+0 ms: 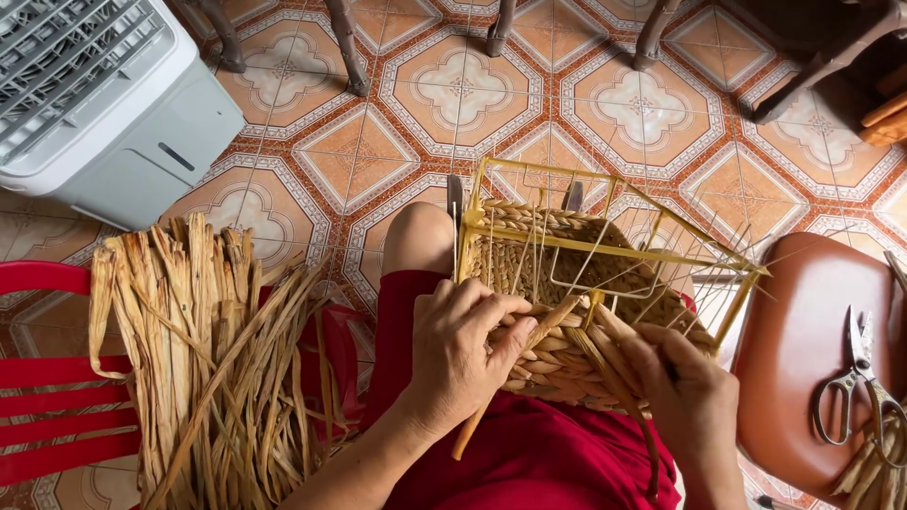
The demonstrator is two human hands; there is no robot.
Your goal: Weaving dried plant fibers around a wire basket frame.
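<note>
Left hand [463, 345] is gripping a straw strand [515, 364] against the half-woven basket [557, 354] on the lap; right hand [685, 392] is pinching neighbouring strands. Yellow wire frame [605, 250] is rising just beyond both hands.

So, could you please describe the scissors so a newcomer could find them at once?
Look to the brown stool seat on the person's right, beside the yellow wire frame. The scissors lie at its far edge: the only metal tool there, shut, handles resting by some dried straw strands.
</note>
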